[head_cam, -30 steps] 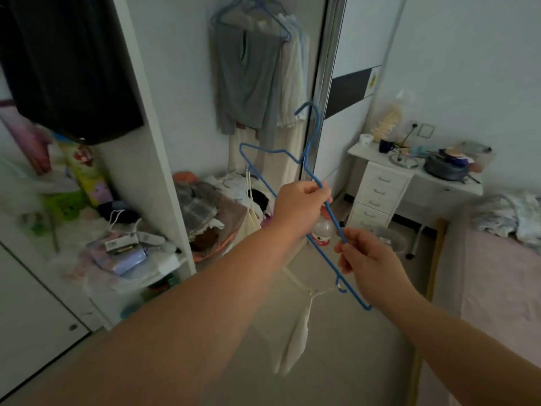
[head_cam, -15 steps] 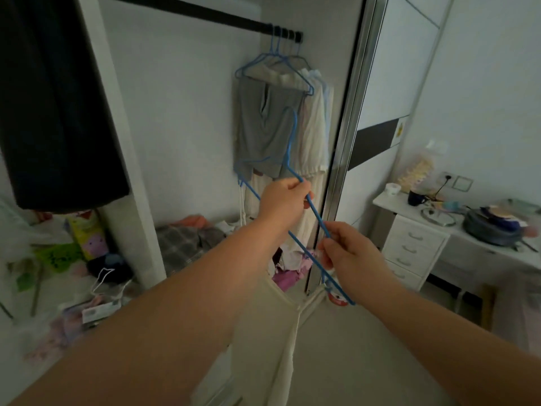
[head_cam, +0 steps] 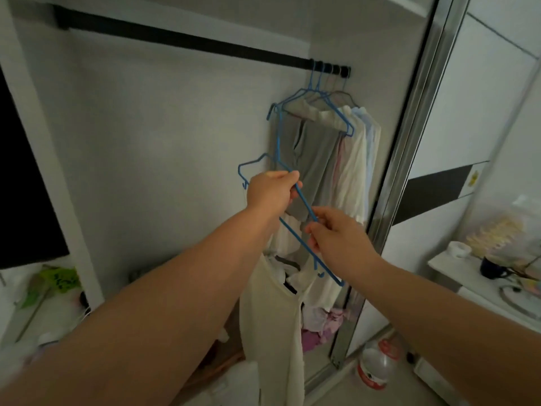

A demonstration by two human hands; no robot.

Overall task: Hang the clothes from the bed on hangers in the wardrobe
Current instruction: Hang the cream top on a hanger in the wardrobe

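Open wardrobe (head_cam: 164,136) with a black rail (head_cam: 187,43) running across its top; at the rail's right end hang several hangers carrying a grey garment (head_cam: 310,159) and pale garments (head_cam: 355,159), pressed close together. On the wardrobe floor below them lies a heap of white and pink clothes (head_cam: 319,320). In front of the wardrobe, a blue wire hanger (head_cam: 295,235) is held tilted, its long axis running from upper left to lower right and its hook pointing upward toward the hung garments. A cream garment (head_cam: 272,326) hangs straight down from it. The left hand (head_cam: 270,190) grips the hanger near its middle, fingers curled round the wire; the right hand (head_cam: 336,235) pinches the wire lower down. At far right, a white table (head_cam: 450,266) carries a dark mug (head_cam: 491,268).
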